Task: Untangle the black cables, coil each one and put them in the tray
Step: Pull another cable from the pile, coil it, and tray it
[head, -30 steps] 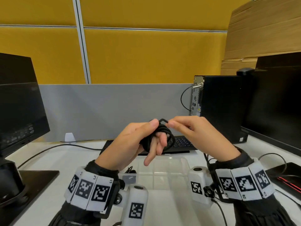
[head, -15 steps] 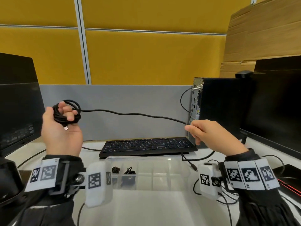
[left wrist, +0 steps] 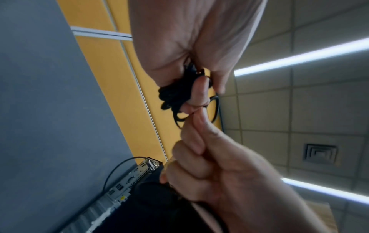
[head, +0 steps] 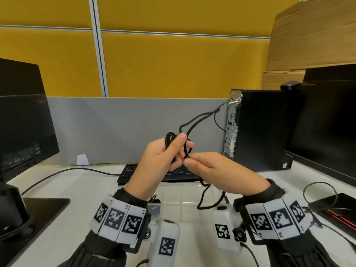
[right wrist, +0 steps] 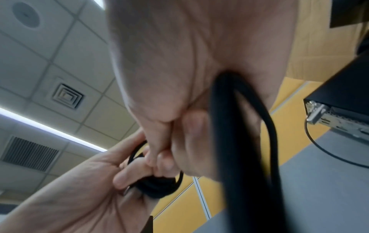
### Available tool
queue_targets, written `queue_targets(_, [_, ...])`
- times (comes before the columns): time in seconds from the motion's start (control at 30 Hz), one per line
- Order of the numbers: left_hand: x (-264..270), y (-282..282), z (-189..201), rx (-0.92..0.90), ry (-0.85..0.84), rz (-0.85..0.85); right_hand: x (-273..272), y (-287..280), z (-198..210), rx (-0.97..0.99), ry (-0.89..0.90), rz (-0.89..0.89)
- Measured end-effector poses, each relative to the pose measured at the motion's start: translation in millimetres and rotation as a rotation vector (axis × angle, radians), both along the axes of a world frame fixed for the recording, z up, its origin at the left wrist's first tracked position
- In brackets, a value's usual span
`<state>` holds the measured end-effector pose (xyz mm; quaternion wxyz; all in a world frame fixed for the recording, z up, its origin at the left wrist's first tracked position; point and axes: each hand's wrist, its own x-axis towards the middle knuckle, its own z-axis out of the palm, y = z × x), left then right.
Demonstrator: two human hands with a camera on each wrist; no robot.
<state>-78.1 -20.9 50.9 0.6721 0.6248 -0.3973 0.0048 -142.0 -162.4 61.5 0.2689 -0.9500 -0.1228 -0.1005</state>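
My left hand (head: 180, 149) is raised over the desk and grips a small coil of black cable (head: 169, 139) between thumb and curled fingers. My right hand (head: 187, 161) touches it from the right and pinches the same cable right beside the coil. A slack loop of the cable (head: 200, 117) arcs up to the right, and its tail (head: 203, 199) hangs under my right hand over the clear tray (head: 185, 211). In the left wrist view the coil (left wrist: 171, 94) is bunched in the left fingers. In the right wrist view the cable (right wrist: 229, 141) runs thick through the right palm.
A black keyboard (head: 134, 171) lies behind the tray. A computer tower (head: 260, 128) stands at the right with a monitor (head: 331, 120) beside it, and another monitor (head: 19, 112) stands at the left. More black cable (head: 154, 199) lies in the tray's left compartment. Other cables (head: 67, 170) cross the desk.
Half a second ago my left hand was swung out to the left with the coil, the cable stretched between the hands. Now both hands meet again at the centre and a slack loop flies up.
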Motion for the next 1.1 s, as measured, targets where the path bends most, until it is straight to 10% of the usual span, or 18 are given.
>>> queue_targets(0.47, [34.9,41.7,14.0,-0.398,0.125,0.310,8.8,-24.7,-8.4,-0.120,-0.239,-0.358])
queue_targets(0.6, [46.4,56.2,16.5,-0.511,0.139,0.377,6.4,-40.6,-4.3,0.184,0.050,-0.261])
queue_targets(0.93, [66.0,79.2,12.6,-0.689,0.250,0.459,0.9,-39.0,7.1,1.439,0.004,0.180])
queue_targets(1.1, [61.4,73.2,14.0,-0.621,0.182,0.461,-6.6,-43.9,17.8,1.410,-0.310,0.168])
